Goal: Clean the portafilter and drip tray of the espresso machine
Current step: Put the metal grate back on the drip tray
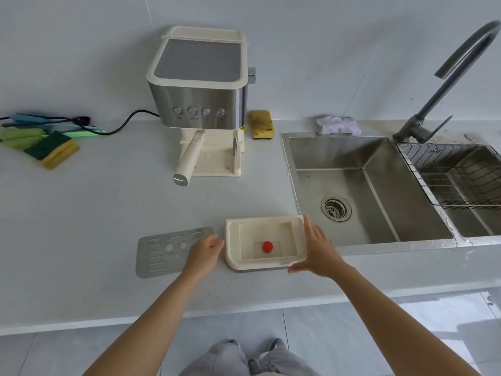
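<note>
Where counter fills lower left-centre, metal grate [160,252] lies flat | upper centre: portafilter [189,158] locked in espresso machine [198,96] | left hand [204,253], fingers relaxed, touches drip tray [231,240] at left edge | cream tray, lower centre, holds one red ball [267,246] | right hand [320,251], fingers straight, against tray's right edge | right: sink [339,153], wire basket [423,169].

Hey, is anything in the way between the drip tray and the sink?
Nothing visible. The drip tray lies beside the sink, at its near-left corner, left hand and right hand flanking it; the wire rack sits far right.
</note>
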Motion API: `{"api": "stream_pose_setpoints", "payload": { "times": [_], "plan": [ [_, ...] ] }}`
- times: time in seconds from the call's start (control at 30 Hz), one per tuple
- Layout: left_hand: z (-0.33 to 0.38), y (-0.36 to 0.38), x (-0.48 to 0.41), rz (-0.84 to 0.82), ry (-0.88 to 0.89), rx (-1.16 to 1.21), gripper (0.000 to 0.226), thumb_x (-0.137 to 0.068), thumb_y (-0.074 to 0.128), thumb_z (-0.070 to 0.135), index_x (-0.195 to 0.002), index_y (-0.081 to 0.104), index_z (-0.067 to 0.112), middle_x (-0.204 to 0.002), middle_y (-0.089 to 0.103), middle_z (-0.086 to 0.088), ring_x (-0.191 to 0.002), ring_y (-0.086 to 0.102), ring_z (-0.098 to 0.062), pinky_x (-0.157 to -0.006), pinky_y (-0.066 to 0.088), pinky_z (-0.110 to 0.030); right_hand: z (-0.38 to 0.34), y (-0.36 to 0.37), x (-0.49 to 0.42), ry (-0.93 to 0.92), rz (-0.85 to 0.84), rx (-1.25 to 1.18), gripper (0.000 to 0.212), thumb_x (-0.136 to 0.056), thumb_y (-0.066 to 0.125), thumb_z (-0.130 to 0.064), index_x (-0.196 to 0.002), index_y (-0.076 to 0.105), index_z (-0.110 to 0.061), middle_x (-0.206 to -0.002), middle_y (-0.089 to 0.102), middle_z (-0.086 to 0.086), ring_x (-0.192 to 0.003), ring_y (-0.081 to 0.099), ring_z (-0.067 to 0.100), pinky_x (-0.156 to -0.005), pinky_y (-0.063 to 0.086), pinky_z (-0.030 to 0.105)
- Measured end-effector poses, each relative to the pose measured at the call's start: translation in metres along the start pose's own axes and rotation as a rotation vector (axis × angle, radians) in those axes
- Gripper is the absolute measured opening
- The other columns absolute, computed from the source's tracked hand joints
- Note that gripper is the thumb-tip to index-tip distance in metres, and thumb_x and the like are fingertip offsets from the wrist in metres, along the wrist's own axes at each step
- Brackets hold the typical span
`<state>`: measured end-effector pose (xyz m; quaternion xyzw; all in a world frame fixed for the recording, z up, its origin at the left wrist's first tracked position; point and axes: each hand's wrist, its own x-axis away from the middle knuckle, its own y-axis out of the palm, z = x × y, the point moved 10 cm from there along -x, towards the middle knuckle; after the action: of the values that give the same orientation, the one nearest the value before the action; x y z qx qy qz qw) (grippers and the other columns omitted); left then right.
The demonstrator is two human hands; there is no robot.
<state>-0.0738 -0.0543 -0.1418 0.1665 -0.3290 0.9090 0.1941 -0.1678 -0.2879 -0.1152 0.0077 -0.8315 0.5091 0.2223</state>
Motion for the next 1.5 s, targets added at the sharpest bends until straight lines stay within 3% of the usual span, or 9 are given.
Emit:
{"api": "stream_pose_setpoints", "payload": {
  "times": [0.07, 0.23, 0.47, 0.7, 0.83, 1.1, 1.23, 1.37, 1.5],
  "plan": [
    [-0.013, -0.015, 0.006, 0.032, -0.061, 0.069, 0.040, -0.094, 0.047, 0.021, -0.131, 0.048, 0.004, -0.129, 0.056, -0.017, -0.118, 0.053, -0.028, -0.099, 0.042, -0.037, -0.020, -0.006, -0.002, -0.033, 0.029, -0.054, 0.136, -0.057, 0.081, -0.049, -0.145, -0.015, -0.010, -0.155, 0.009, 0.003, -0.142, 0.011, 0.023, -0.114, 0.019, 0.041],
    [-0.038, -0.062, 0.013, 0.135, -0.111, 0.060, 0.041, -0.094, 0.048, 0.021, -0.131, 0.047, 0.003, -0.129, 0.055, -0.016, -0.119, 0.051, -0.029, -0.102, 0.040, -0.039, -0.092, 0.008, -0.013, -0.084, -0.030, -0.303, 0.114, -0.072, 0.073, -0.041, -0.147, -0.007, -0.012, -0.156, 0.011, 0.005, -0.142, 0.017, 0.024, -0.112, 0.021, 0.035],
    [-0.072, -0.120, 0.020, 0.282, -0.168, 0.020, 0.026, -0.090, 0.047, 0.011, -0.104, 0.061, -0.005, -0.106, 0.064, -0.024, -0.093, 0.059, -0.033, -0.075, 0.043, -0.034, -0.173, 0.065, -0.028, 0.049, -0.230, -0.800, 0.092, -0.080, 0.069, -0.029, -0.147, 0.008, -0.011, -0.150, 0.028, 0.008, -0.135, 0.033, 0.022, -0.104, 0.028, 0.024],
    [-0.103, -0.139, 0.017, 0.283, -0.297, 0.025, 0.021, -0.090, 0.049, 0.016, -0.099, 0.061, 0.001, -0.127, 0.055, -0.023, -0.115, 0.052, -0.035, -0.084, 0.039, -0.033, -0.185, 0.092, -0.047, 0.350, -0.236, -0.839, 0.025, -0.082, 0.063, -0.016, -0.101, 0.051, -0.005, -0.080, 0.048, 0.004, -0.081, 0.048, 0.021, -0.062, 0.036, 0.027],
    [-0.109, -0.144, 0.013, 0.295, -0.346, 0.070, 0.039, -0.089, 0.048, 0.013, -0.126, 0.050, -0.002, -0.136, 0.049, -0.018, -0.122, 0.047, -0.032, -0.093, 0.037, -0.032, -0.189, 0.097, -0.058, 0.443, -0.220, -0.746, 0.046, -0.081, 0.060, -0.019, -0.121, 0.049, 0.000, -0.108, 0.054, 0.013, -0.099, 0.053, 0.028, -0.078, 0.042, 0.033],
    [-0.114, -0.140, 0.006, 0.306, -0.408, 0.184, 0.018, -0.080, 0.047, -0.003, -0.087, 0.057, -0.016, -0.112, 0.056, -0.035, -0.094, 0.058, -0.042, -0.078, 0.046, -0.047, -0.179, 0.108, -0.061, 0.561, -0.187, -0.690, 0.055, -0.080, 0.056, -0.016, -0.131, 0.039, -0.004, -0.132, 0.041, 0.017, -0.119, 0.043, 0.034, -0.091, 0.045, 0.038],
    [-0.119, -0.143, 0.006, 0.314, -0.441, 0.210, 0.031, -0.082, 0.047, -0.003, -0.109, 0.055, -0.016, -0.114, 0.058, -0.031, -0.109, 0.054, -0.042, -0.091, 0.045, -0.046, -0.179, 0.110, -0.059, 0.592, -0.178, -0.582, 0.059, -0.083, 0.055, -0.017, -0.136, 0.031, -0.004, -0.136, 0.033, 0.016, -0.123, 0.038, 0.032, -0.103, 0.041, 0.042],
    [-0.126, -0.146, 0.007, 0.310, -0.463, 0.270, 0.026, -0.081, 0.048, -0.007, -0.059, 0.045, 0.008, -0.066, 0.046, -0.008, -0.083, 0.048, -0.028, -0.072, 0.037, -0.032, -0.179, 0.113, -0.058, 0.596, -0.180, -0.574, 0.062, -0.083, 0.058, -0.015, -0.138, 0.031, -0.005, -0.138, 0.034, 0.013, -0.123, 0.036, 0.029, -0.102, 0.041, 0.040],
    [-0.133, -0.147, 0.008, 0.305, -0.458, 0.370, 0.040, -0.078, 0.046, -0.013, -0.057, 0.032, 0.017, -0.066, 0.036, -0.003, -0.074, 0.039, -0.022, -0.068, 0.032, -0.028, -0.180, 0.119, -0.056, 0.531, -0.215, -0.673, 0.059, -0.079, 0.059, -0.012, -0.133, 0.039, -0.004, -0.120, 0.044, 0.011, -0.097, 0.038, 0.023, -0.086, 0.041, 0.033]
  ]
}}
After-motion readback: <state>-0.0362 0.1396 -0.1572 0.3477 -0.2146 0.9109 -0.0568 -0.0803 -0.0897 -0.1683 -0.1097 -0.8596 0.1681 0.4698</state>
